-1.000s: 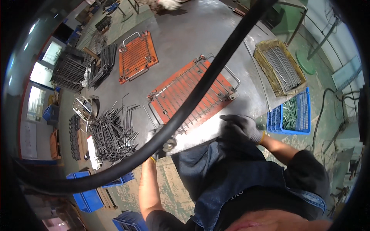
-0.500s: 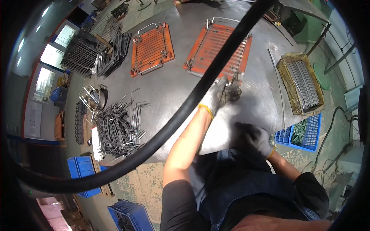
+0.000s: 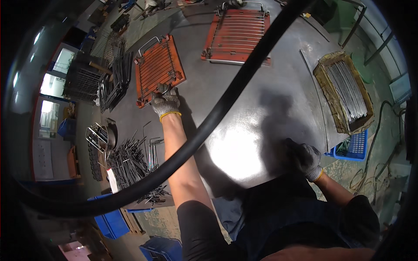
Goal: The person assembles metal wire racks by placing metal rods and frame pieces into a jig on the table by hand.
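Observation:
My left hand [image 3: 166,101], in a grey knit glove with a yellow cuff, reaches to the near edge of the left orange jig [image 3: 162,65]. Its fingers curl at that edge, where they appear to grip it. Thin metal rods lie across this jig, and a bent wire handle rises at its far end. Close to my body, my right hand [image 3: 308,160] hovers by the table's near edge in a similar glove. Its fingers are dark and blurred, so their hold is unclear. Farther off lies a second orange jig [image 3: 237,37] with rods across it, partly behind a black cable [image 3: 204,130].
The thick cable arcs across the view. A pile of bent metal rods [image 3: 128,158] lies at the table's left, near black wire racks [image 3: 115,85]. At the right stand a worn box of straight rods [image 3: 348,93] and a blue crate [image 3: 358,147].
My left hand has left the right jig's near corner and moved left to the left jig. The right jig now lies farther away. My right hand has shifted slightly rightward.

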Demonstrator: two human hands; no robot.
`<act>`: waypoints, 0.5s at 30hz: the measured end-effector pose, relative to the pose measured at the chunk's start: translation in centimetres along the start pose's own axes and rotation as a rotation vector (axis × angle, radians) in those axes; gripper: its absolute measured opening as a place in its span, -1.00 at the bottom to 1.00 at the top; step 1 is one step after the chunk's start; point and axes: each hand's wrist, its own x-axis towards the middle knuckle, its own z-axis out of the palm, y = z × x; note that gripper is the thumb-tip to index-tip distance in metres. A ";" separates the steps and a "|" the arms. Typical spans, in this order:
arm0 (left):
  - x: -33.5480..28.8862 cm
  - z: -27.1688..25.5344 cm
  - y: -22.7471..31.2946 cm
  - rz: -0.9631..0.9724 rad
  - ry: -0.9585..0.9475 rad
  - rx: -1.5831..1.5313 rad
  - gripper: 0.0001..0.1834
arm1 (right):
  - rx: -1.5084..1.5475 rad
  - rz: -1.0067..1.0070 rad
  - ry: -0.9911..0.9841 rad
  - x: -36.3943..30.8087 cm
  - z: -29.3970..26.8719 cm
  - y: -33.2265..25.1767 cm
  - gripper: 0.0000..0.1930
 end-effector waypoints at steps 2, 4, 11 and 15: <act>0.3 -1.3 -1.2 -0.014 -0.100 0.064 -0.49 | -0.086 -0.040 -0.015 -0.8 0.2 0.8 -0.65; -0.1 -2.5 -1.5 0.001 -0.067 0.213 -0.56 | -0.064 -0.027 -0.028 -0.4 0.1 0.0 -0.61; -9.3 -1.7 -4.5 -0.193 -0.135 0.297 -0.65 | -0.052 -0.045 0.013 -0.9 -0.2 0.3 -0.62; -15.0 -5.8 -4.3 -0.248 -0.341 0.269 -0.63 | 0.008 -0.053 -0.010 -2.6 1.3 2.3 -0.61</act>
